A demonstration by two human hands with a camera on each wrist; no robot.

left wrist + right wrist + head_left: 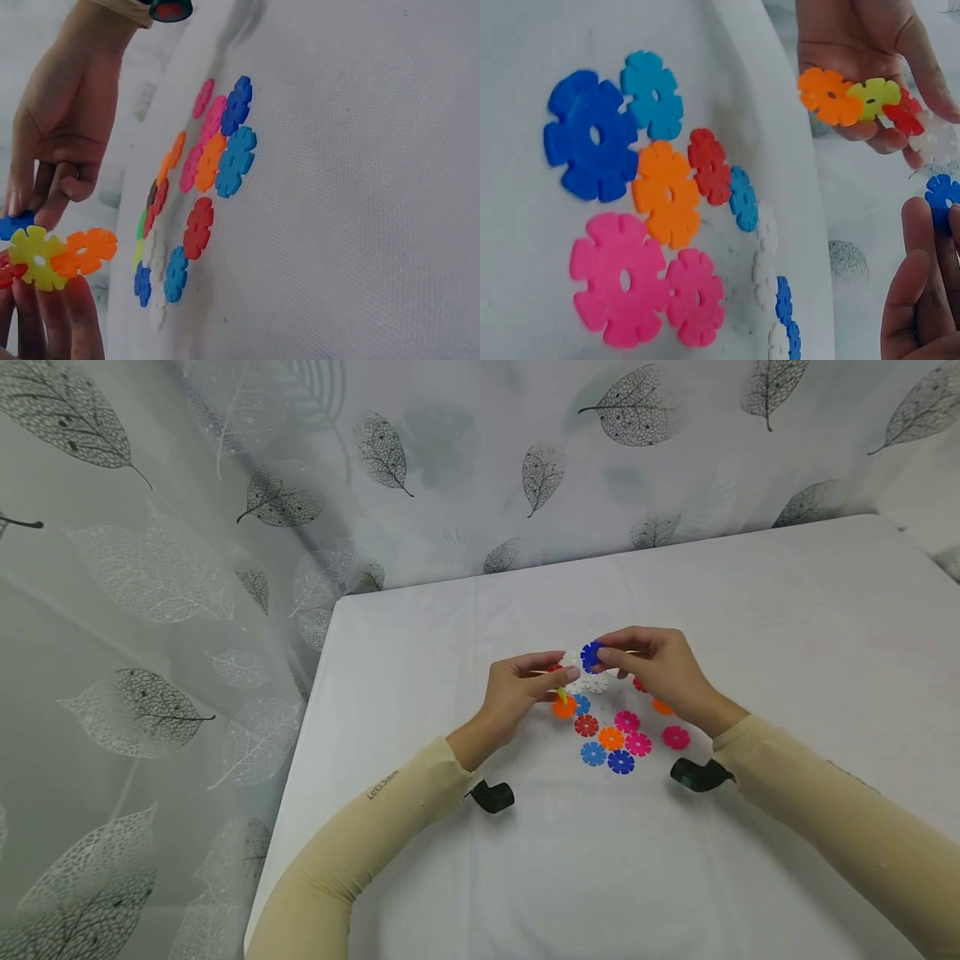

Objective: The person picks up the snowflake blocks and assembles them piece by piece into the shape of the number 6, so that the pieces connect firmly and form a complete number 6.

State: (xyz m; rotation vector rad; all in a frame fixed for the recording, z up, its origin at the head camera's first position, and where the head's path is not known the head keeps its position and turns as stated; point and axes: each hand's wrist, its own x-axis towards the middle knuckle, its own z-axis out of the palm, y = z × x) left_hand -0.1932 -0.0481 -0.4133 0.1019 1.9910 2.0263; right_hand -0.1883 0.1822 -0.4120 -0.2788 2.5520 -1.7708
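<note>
My left hand (510, 693) grips a short chain of notched plastic flower discs joined edge to edge. In the right wrist view the chain runs from an orange disc (830, 96) through a yellow disc (875, 99) and a red disc (904, 112) to a white disc (936, 139). A single dark blue disc (591, 657) is pinched between the thumb and fingers of my right hand (663, 664). Both hands are raised above the table, close together. In the right wrist view the blue disc is near the white end; a small gap shows between them.
Loose discs lie flat on the white table (420, 660) below the hands, among them pink (676, 737), light blue (593, 754), orange (611, 737) and dark blue (621, 762) ones. A leaf-patterned curtain (442, 443) hangs behind. Dark wrist cameras (492, 797) jut from both sleeves.
</note>
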